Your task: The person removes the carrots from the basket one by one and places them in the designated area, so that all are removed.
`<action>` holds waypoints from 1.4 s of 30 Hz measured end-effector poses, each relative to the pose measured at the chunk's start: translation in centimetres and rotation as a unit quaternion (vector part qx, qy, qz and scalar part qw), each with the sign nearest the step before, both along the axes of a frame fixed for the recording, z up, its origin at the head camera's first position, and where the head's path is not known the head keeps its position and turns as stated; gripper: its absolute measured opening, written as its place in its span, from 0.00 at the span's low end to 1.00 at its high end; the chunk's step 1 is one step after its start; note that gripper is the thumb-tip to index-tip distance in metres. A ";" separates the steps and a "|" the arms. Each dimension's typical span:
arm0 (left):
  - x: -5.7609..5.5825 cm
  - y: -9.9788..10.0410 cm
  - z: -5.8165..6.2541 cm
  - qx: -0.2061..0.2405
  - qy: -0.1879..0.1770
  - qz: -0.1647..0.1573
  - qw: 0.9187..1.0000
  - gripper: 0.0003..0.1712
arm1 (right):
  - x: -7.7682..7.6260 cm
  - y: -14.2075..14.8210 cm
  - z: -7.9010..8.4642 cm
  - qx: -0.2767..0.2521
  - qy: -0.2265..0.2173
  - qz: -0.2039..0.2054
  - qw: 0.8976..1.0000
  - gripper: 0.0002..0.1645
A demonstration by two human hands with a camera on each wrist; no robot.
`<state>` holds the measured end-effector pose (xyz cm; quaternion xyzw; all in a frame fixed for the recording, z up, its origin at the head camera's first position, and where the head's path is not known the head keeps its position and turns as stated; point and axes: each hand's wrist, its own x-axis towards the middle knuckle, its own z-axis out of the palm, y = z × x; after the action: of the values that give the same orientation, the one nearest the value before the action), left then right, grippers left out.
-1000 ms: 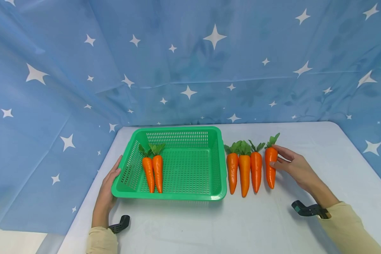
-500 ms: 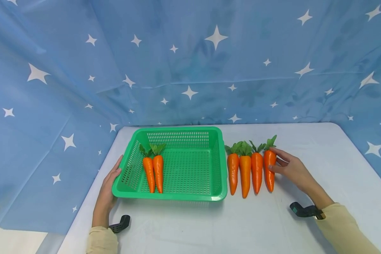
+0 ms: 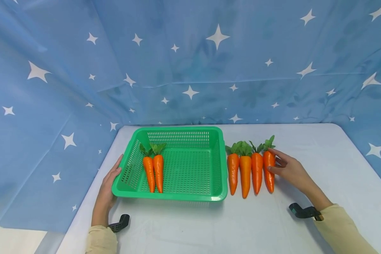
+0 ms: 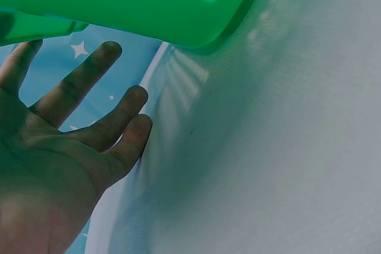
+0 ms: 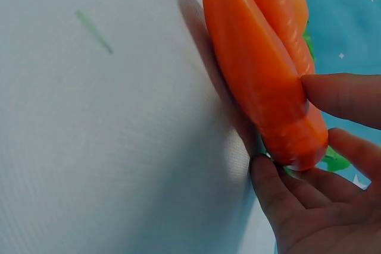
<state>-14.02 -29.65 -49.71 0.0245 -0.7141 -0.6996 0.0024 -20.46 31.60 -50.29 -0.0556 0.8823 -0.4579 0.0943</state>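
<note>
Carrot [image 5: 259, 66] right at R hand [image 3: 289, 171] fingertips, flat on table — pinched btwn thumb and fingers near blunt end, leaves [image 3: 269, 141] just beyond index, pointed end back toward wearer. Prob. light and stiff, plastic by the gloss; not fragile, but a bit slippery and poss. apt to roll. Best taken across thick shoulder, not by leaves. Three more carrots [image 3: 245, 174] just left of same fingers, side by side; farther left, green basket [image 3: 177, 196] w/ two carrots [image 3: 158, 173] lying inside. L hand [image 3: 108, 185] at basket's left side: fingers spread, fairly straight; how firmly pressed — can't tell. White table [image 3: 190, 229] under both hands, fine-textured, prob. modest grip. Blue star-print cloth [image 3: 177, 67] hung well beyond all fingertips, also along left side.
</note>
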 end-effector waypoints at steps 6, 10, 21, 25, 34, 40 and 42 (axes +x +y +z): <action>-0.1 -0.1 0.1 -0.003 -0.002 0.001 1.000 0.34 | -0.1 -0.1 -0.1 0.015 0.011 0.001 1.000 0.48; -0.1 0.0 0.0 -0.002 -0.003 0.002 1.000 0.33 | -0.1 -0.2 -0.2 0.024 0.010 -0.003 1.000 0.49; -0.1 0.1 0.0 -0.008 0.002 0.001 1.000 0.33 | -0.1 -0.1 -0.4 0.030 0.007 -0.011 0.999 0.49; 0.0 0.1 0.0 -0.006 0.001 0.004 1.000 0.33 | -0.2 -0.1 -0.4 0.035 0.006 -0.016 0.999 0.48; 0.0 0.0 -0.1 0.004 -0.004 0.007 1.000 0.33 | -0.2 -0.1 -0.3 0.058 0.001 -0.043 0.997 0.48; 0.0 -0.1 -0.2 0.013 -0.003 0.006 1.000 0.33 | -0.5 0.0 -0.1 0.054 0.006 -0.057 0.997 0.51; -0.1 -0.1 -0.3 0.015 0.000 0.004 1.000 0.33 | -0.6 0.1 0.0 0.043 0.012 -0.060 0.997 0.52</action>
<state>-14.08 -29.71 -49.97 0.0279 -0.7033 -0.7103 0.0046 -21.02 31.68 -50.28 -0.0035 0.9038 -0.4239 0.0582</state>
